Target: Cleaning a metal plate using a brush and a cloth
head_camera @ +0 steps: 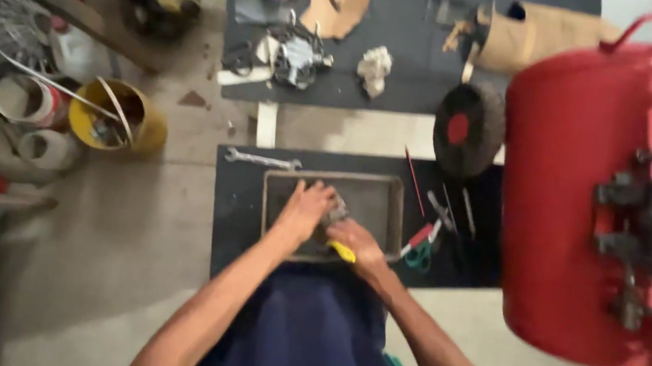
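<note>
Small grey metal part (336, 211) sat over the near half of the shallow metal tray (390, 194), pinched between both hands, long axis unclear through blur. Left hand (303, 210) was curled onto it from the left, touching; right hand (358, 244) came in from the near right, closed around a yellow-handled tool (342, 251) pointing up-left toward the part.

Small grey metal part (336, 210) and yellow-handled tool (342, 251), close together over shallow grey tray (380, 195) on dark mat.
</note>
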